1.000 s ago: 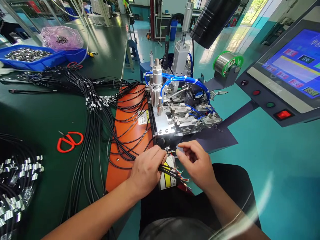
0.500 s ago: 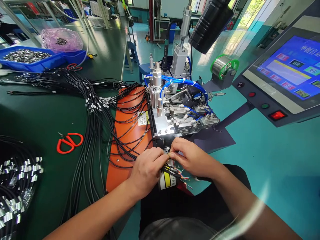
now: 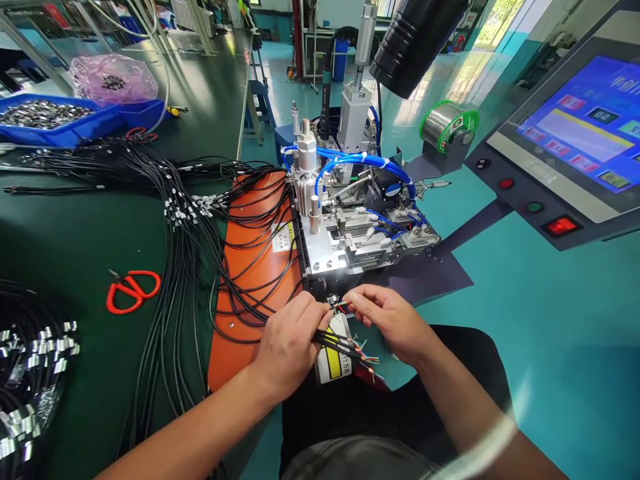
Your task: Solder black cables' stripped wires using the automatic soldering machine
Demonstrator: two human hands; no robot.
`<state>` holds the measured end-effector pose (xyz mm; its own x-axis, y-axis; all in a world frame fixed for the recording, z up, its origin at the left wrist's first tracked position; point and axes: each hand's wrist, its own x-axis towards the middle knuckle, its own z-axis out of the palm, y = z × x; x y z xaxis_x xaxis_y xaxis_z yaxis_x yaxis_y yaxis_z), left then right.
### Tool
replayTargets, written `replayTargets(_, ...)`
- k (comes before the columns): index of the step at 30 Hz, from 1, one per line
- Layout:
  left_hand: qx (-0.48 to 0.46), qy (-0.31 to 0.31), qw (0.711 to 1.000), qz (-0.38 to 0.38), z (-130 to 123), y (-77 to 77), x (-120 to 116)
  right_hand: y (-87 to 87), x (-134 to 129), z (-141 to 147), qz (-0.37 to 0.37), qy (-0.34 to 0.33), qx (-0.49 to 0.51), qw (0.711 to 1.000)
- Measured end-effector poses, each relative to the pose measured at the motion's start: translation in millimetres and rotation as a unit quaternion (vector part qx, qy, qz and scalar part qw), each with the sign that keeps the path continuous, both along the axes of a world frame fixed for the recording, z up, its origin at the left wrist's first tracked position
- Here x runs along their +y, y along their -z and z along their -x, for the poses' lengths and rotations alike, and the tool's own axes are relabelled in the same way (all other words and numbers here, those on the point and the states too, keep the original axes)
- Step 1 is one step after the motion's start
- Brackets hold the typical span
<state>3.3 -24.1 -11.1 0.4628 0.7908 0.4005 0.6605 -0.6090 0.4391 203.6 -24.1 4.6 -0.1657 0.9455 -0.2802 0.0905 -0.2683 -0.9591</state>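
Note:
My left hand (image 3: 295, 337) is closed around several black cables (image 3: 335, 341), whose stripped ends with coloured wires fan out to its right. Between my two hands, thin coloured wires (image 3: 341, 305) stick out from a cable end, and my right hand (image 3: 383, 313) pinches their tips between thumb and fingers. Both hands are just in front of the metal machine (image 3: 345, 233), by its near edge. Below them a white and yellow label (image 3: 334, 363) shows. More black cables run left over the orange plate (image 3: 235, 360).
Red-handled scissors (image 3: 133, 291) lie on the green table (image 3: 100, 233). Further left are cable bundles with metal connectors (image 3: 50, 347) and a blue tray (image 3: 65, 127) of small metal parts. A screen (image 3: 585, 133) and a solder spool (image 3: 447, 127) stand at the right.
My right hand has moved slightly right and away from my left fingertips, so the thin wires between them now show. The view has shifted slightly.

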Motion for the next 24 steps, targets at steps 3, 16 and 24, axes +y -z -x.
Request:
replayTargets(3,0.008,-0.001,1.0,-0.009,0.2,-0.7,-0.1,-0.4,2.0,4.9,0.001,-0.009,0.021,1.0)
replayTargets(16,0.016,-0.009,1.0,-0.023,-0.8,-0.2,0.3,-2.0,-5.2,8.4,-0.043,0.069,-0.034,0.996)
replayTargets(24,0.01,-0.005,1.0,-0.019,0.1,0.9,0.3,4.0,-2.0,10.6,0.007,0.035,0.005,0.999)
